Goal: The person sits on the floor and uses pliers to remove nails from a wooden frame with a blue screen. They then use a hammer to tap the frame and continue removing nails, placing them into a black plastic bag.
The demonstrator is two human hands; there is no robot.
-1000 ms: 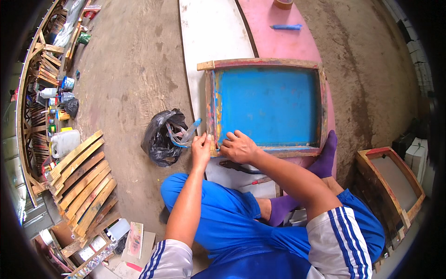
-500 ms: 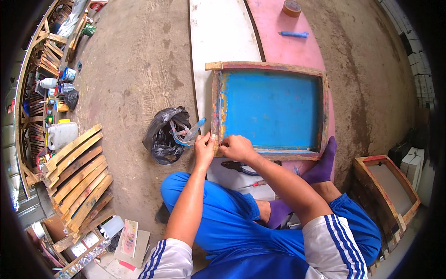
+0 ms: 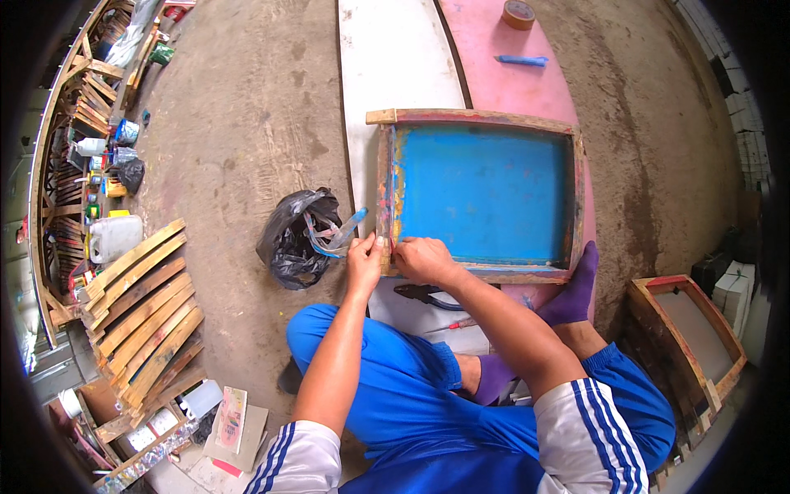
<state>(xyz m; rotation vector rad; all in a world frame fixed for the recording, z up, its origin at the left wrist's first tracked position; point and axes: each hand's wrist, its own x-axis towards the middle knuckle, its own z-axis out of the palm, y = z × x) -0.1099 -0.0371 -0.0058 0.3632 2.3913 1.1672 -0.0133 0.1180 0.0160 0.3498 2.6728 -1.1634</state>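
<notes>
As the person sits on the floor, both hands, left (image 3: pixel 363 255) and right (image 3: pixel 417 258), pinch tape at the frame (image 3: pixel 385 185) corner, likely mid-peel; next needs a steady pull.

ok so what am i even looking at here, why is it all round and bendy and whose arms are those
There is one picture, taken by a wide fisheye camera worn on a person's head and looking down, so straight edges bend toward the rim. The two bare arms rising from the lower edge are that person's own; there is no machine. The person sits on a dirt floor in blue clothes. In front lies a wooden frame holding a blue screen, resting on white and pink boards. Both hands work at the frame's near left corner: the left hand pinches its edge with the fingers, and the right hand rests on the corner beside it. What they pinch is too small to tell. Left of them sits a black plastic bag; wooden slats lie further left.
</notes>
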